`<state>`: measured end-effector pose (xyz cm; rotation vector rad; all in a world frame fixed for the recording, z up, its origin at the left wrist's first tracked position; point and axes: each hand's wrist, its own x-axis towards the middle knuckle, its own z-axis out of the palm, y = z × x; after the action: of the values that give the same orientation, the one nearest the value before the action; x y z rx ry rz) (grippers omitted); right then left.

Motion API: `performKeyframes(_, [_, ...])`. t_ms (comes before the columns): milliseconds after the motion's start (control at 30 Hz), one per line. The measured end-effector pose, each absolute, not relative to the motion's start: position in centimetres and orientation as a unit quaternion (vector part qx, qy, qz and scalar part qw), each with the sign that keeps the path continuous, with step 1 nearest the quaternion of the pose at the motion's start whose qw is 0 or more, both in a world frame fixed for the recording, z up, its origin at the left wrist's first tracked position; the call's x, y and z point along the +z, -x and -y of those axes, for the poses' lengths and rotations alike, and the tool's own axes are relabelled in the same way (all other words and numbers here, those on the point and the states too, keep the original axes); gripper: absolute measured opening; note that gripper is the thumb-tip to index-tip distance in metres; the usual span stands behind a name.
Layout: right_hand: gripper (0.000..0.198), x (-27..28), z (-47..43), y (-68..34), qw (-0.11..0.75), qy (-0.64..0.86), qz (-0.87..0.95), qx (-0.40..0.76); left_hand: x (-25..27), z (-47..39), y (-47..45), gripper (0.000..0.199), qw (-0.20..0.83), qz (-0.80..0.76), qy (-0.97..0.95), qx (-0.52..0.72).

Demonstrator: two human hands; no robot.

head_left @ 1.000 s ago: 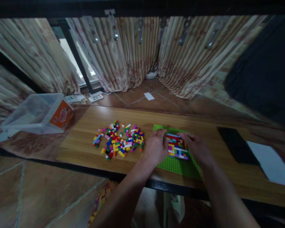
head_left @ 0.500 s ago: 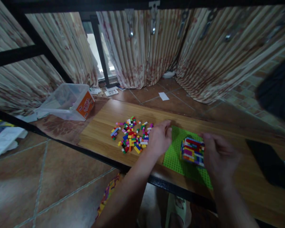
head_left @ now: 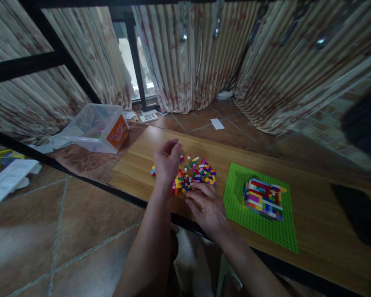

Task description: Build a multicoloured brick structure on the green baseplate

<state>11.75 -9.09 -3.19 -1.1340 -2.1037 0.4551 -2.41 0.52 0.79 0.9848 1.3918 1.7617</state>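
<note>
A loose pile of small colourful toy bricks (head_left: 200, 173) lies on the wooden tabletop. Over its left side is my left hand (head_left: 167, 161), raised with the fingers curled in; whatever they may hold is hidden. My right hand (head_left: 209, 208) reaches to the near edge of the pile, fingers stretched out and apart, fingertips at the bricks. To its right, a green studded baseplate (head_left: 238, 202) carries a low block-shaped build of multicoloured bricks (head_left: 262, 199), which neither hand touches.
A clear plastic bin (head_left: 95, 123) with an orange label stands beyond the board's left end. A dark flat object (head_left: 357, 214) lies at the right of the tabletop (head_left: 315, 214). Black frame bars cross the left, and striped curtains (head_left: 216, 62) hang behind.
My right hand has left the brick build and moved left to the pile, its fingers now spread. My left hand has shifted left across the pile. The view has turned slightly.
</note>
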Motion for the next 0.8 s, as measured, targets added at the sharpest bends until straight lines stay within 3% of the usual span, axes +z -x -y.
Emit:
performKeyframes(200, [0.018,-4.2,8.1,-10.2,0.299,0.46,0.826,0.129,1.1,-0.4,3.6,0.02,0.36,-0.514,-0.355,0.693])
performKeyframes(367, [0.022,-4.3,7.1,-10.8,0.307,0.528,0.788,0.081,1.2,-0.4,3.8,0.019,0.374,-0.505,-0.34,0.699])
performKeyframes(600, [0.025,-4.8,7.0,-9.3,0.306,0.508,0.8,0.093,1.2,-0.4,4.0,0.017,0.387,-0.508,-0.324,0.698])
performKeyframes(800, [0.03,-4.8,6.3,-8.6,0.257,0.516,0.813,0.079,1.1,-0.4,4.1,0.017,0.398,-0.502,-0.321,0.698])
